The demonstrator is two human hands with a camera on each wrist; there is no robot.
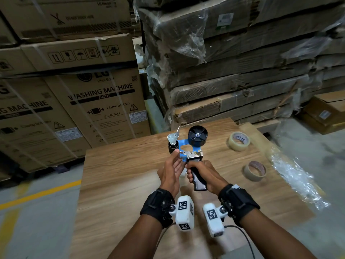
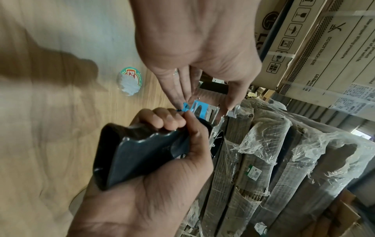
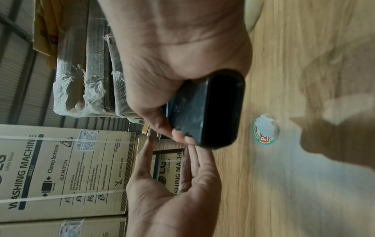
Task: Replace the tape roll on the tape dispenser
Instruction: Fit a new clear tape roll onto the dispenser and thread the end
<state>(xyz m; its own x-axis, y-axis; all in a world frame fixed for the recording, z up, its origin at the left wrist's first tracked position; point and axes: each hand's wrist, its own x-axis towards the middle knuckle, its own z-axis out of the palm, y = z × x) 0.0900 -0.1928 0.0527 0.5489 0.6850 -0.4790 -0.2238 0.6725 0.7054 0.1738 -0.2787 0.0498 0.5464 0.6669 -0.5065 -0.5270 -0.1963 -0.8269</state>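
A tape dispenser (image 1: 182, 145) with a blue frame, a black handle (image 1: 198, 177) and a bare black hub (image 1: 197, 135) is held above the wooden table (image 1: 121, 184). My right hand (image 1: 199, 171) grips the handle (image 2: 129, 154) (image 3: 209, 109). At the frame's left side, beside the small black roller (image 1: 172, 146), my left hand (image 1: 178, 158) lies open with straight fingers (image 2: 178, 94) touching the blue plate (image 2: 199, 108). A full clear tape roll (image 1: 239, 141) and a nearly spent roll with a brown core (image 1: 255, 171) lie on the table to the right.
Crumpled clear plastic wrap (image 1: 295, 176) lies along the table's right edge. A round sticker (image 2: 129, 81) is stuck on the tabletop under my hands. Stacked washing machine cartons (image 1: 104, 105) stand behind on the left, wrapped cardboard stacks (image 1: 242, 71) on the right.
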